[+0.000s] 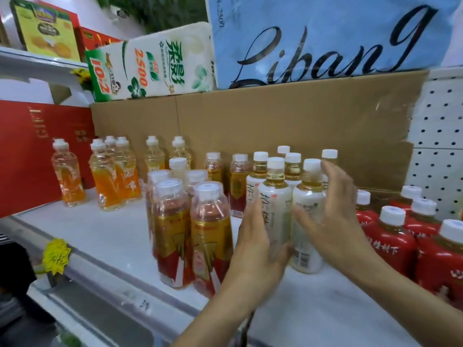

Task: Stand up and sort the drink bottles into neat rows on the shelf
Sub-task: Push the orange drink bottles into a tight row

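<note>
Hands (295, 226) seemingly around white-label bottles (275, 211)

A single wide-angle view from a camera worn on the person's head, looking forward and slightly down onto a white shelf (105, 236) at close range. The shelf edge runs diagonally from left to lower centre, so the camera faces the shelf at an angle. Both forearms enter from the bottom (lower right of the frame), near the lens. A cardboard sheet (288, 126) backs the shelf straight ahead. Straight lines bow toward the edges. No second view is given, so nothing is shared.
</note>
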Demonstrator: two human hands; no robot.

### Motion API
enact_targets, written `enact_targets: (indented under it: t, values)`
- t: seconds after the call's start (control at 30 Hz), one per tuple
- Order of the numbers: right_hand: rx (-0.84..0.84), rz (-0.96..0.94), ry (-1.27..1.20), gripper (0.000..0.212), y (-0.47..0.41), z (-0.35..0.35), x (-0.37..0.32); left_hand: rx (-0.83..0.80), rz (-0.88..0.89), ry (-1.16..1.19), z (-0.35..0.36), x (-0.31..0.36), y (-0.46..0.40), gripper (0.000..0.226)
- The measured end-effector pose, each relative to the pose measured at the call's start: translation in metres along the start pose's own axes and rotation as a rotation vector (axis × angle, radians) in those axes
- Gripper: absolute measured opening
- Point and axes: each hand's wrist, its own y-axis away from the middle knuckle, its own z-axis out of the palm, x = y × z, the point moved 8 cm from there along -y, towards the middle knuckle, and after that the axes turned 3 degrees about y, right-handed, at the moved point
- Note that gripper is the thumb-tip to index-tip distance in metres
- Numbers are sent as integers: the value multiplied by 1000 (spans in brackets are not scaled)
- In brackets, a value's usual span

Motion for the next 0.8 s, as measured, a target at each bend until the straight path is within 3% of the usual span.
enact_targets:
  t: [0.1, 0.17, 0.2, 0.3, 0.37, 0.43, 0.57, 0.8]
  values:
    - [71, -135, -68, 67, 15, 8, -46, 147, 323, -179, -50, 32, 38, 68]
    - [-62, -70, -180, 71, 30, 34, -65, 344, 523, -267, -92, 30, 65, 60]
    - [-160, 1, -237, 81, 37, 52, -71, 410, 540, -263, -111, 18, 72, 64]
    - [-386, 195, -290, 106, 55, 105, -79, 431, 310, -159, -157, -37, 68, 102]
    - [-387, 267, -293, 108, 59, 127, -79, 306, 119, -120, -168, -79, 53, 131]
    - [-316, 319, -281, 107, 59, 137, -78, 153, 32, -51, -170, -108, 36, 146]
    - [-246, 374, -272, 103, 51, 153, -82, 3, -22, 67, -172, -139, 9, 157]
    - [-242, 387, -312, 89, 23, 195, -82, -45, -22, 92, -183, -172, -29, 156]
